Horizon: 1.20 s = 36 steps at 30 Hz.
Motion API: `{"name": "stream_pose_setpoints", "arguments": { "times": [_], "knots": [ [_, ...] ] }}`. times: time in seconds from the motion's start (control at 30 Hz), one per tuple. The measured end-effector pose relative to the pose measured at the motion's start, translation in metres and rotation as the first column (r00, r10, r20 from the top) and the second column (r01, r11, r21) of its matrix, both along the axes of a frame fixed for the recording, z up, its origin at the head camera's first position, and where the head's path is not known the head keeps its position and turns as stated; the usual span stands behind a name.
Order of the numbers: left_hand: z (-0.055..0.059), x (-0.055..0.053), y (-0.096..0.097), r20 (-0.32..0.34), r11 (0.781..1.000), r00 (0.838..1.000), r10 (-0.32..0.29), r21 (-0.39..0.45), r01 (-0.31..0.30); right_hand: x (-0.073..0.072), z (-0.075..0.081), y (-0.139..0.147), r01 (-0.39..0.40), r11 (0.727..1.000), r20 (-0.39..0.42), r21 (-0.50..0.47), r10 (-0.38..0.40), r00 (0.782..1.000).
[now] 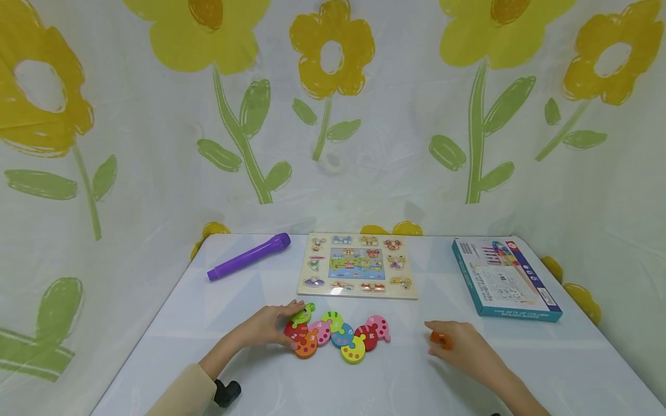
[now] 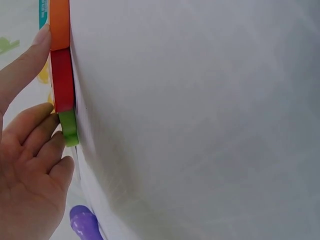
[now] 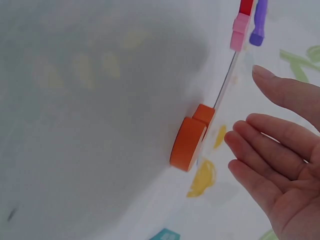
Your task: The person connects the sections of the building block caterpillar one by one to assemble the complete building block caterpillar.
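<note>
A colourful numbered caterpillar puzzle (image 1: pixel 354 351) lies joined in a wavy row on the table, its green smiling head (image 1: pixel 302 315) at the left end. My left hand (image 1: pixel 262 326) rests at that end, fingers by the head and thumb at the orange piece (image 2: pixel 60 25). In the left wrist view, its fingertips are right at the red piece (image 2: pixel 63 80) and the green head. To the right, apart from the row, lies a loose orange puzzle piece (image 3: pixel 189 144). My right hand (image 1: pixel 465 346) hovers by it, fingers extended and thumb spread, partly covering it in the head view.
Behind the caterpillar lies a wooden picture board (image 1: pixel 307 289) with several small inset pieces. A purple microphone-shaped toy (image 1: pixel 248 257) is at the back left. At the back right lies a flat teal-edged box (image 1: pixel 507 280). A flower-printed cloth (image 1: pixel 364 173) hangs behind the table.
</note>
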<state>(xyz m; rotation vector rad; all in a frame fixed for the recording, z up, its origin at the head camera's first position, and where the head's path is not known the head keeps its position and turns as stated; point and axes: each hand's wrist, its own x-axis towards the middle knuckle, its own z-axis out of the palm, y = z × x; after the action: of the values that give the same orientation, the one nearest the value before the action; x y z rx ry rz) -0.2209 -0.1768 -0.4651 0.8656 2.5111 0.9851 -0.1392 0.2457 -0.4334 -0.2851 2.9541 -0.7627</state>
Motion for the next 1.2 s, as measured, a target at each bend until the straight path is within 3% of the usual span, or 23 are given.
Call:
{"name": "stream_pose_setpoints", "arguments": {
  "times": [0.77, 1.2],
  "knots": [
    [0.000, 0.000, -0.001, -0.007, 1.000, 1.000, 0.003, -0.002, -0.003, 0.003, -0.011, 0.029, 0.022, 0.998, 0.026, 0.061, -0.023, 0.999],
    [-0.001, -0.001, -0.001, -0.020, 1.000, 1.000, -0.009, -0.001, 0.009, 0.009, -0.010, 0.020, 0.037, 0.998, 0.122, 0.051, -0.043, 0.992]
  ]
}}
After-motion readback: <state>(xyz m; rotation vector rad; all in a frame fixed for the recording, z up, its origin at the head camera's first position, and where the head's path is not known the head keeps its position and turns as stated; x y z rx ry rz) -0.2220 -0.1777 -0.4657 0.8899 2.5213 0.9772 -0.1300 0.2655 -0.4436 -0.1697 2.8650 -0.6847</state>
